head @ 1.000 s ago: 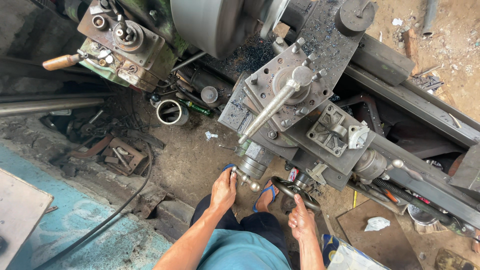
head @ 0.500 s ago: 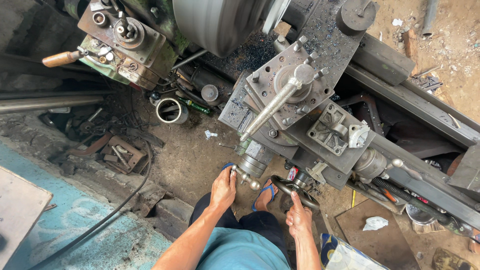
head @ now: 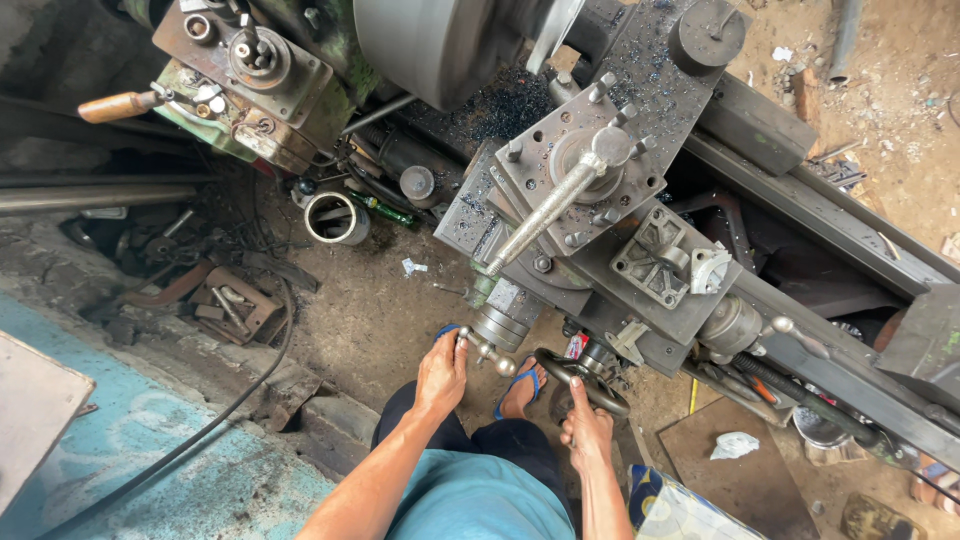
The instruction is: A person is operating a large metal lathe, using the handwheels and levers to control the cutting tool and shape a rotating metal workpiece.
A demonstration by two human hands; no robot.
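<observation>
Gripping ball-end crank handle [head: 487, 349] w/ left hand [head: 443, 372] fingers, right hand [head: 588, 432] closed on handwheel [head: 582, 381]

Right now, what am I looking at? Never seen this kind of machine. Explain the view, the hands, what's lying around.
One view, from a camera on the person's head, looking straight down. The big grey machine is a metal lathe, dusted with dark chips. The left hand grips a small crank handle on its front; the right hand holds the dark handwheel beside it. On the dirt floor lie a metal ring, a green bottle, scrap pieces and a black cable.
</observation>
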